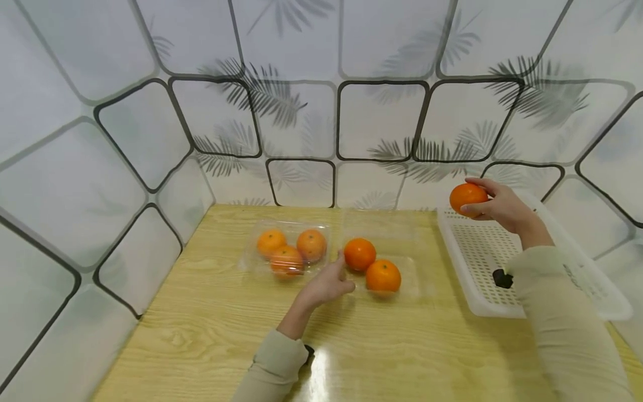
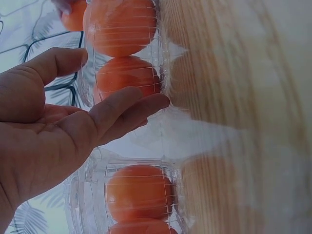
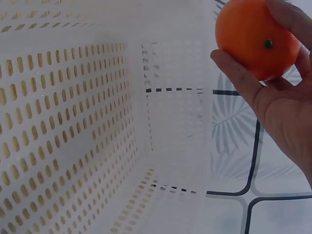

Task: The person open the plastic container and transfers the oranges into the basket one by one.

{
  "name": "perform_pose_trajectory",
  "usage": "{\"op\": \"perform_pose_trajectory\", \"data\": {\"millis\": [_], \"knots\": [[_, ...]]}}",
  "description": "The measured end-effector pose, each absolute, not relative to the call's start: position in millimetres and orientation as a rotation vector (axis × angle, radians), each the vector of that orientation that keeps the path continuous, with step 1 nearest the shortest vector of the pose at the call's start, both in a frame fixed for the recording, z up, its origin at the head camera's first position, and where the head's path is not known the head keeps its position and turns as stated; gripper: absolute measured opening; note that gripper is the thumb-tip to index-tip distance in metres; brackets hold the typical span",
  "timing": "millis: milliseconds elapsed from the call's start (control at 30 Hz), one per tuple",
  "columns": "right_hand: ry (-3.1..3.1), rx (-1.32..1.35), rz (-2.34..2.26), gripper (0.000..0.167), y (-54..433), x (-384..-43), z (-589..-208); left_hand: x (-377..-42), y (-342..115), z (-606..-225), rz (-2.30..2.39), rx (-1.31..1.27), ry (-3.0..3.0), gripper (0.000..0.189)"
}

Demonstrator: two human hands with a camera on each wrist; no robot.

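and here's the right hand, fingers and thumb curled round an orange, holding it up at the far left end of the white plastic basket! that fruit is close to the rim, and the right wrist view catches a small green stem spot on its skin. below it, the basket shows a floor and walls pierced with rows of slots, its near part crossed by the pale right sleeve.

over to the middle of the bench: a clear open container carries two oranges, sitting side by side and touching, with its see-through lid folded back toward the patterned wall covering. the left hand is at this container's left side, clasping nothing, fingers loosely extended at the plastic; how hard they press, i can't tell.

and just left of that hand, a second clear container, plastic covering its fruit, packs three oranges in a tight cluster, glare streaking across the front one.
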State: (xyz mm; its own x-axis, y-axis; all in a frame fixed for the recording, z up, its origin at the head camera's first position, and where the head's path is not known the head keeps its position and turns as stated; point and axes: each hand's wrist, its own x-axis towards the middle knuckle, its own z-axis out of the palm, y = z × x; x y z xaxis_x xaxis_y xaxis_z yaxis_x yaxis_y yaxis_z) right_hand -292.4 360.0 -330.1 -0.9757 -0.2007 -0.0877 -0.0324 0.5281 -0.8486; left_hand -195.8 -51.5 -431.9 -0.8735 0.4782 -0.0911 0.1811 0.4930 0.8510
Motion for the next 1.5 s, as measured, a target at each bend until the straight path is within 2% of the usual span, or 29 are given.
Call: {"op": "perform_pose_trajectory", "data": {"millis": [300, 500, 900, 1300, 1500], "knots": [[2.588, -0.066, -1.329, 0.091, 382.1, -302.5, -360.7, -195.0, -49.0, -432.5, 1.334, 0.521, 2.413, 0.095], [2.625, -0.126, -1.162, 0.089, 383.2, -312.4, -374.3, -195.4, -50.6, -431.5, 1.324, 0.500, 2.426, 0.095], [2.676, -0.181, -1.006, 0.085, 375.5, -320.3, -390.3, -196.8, -50.9, -432.0, 1.347, 0.537, 2.408, 0.096], [2.644, -0.135, -0.964, 0.091, 374.6, -322.1, -404.1, -195.8, -50.4, -431.8, 1.320, 0.528, 2.423, 0.095], [2.658, -0.182, -1.013, 0.085, 376.9, -325.1, -406.2, -195.7, -51.1, -431.0, 1.327, 0.539, 2.421, 0.094]]}}
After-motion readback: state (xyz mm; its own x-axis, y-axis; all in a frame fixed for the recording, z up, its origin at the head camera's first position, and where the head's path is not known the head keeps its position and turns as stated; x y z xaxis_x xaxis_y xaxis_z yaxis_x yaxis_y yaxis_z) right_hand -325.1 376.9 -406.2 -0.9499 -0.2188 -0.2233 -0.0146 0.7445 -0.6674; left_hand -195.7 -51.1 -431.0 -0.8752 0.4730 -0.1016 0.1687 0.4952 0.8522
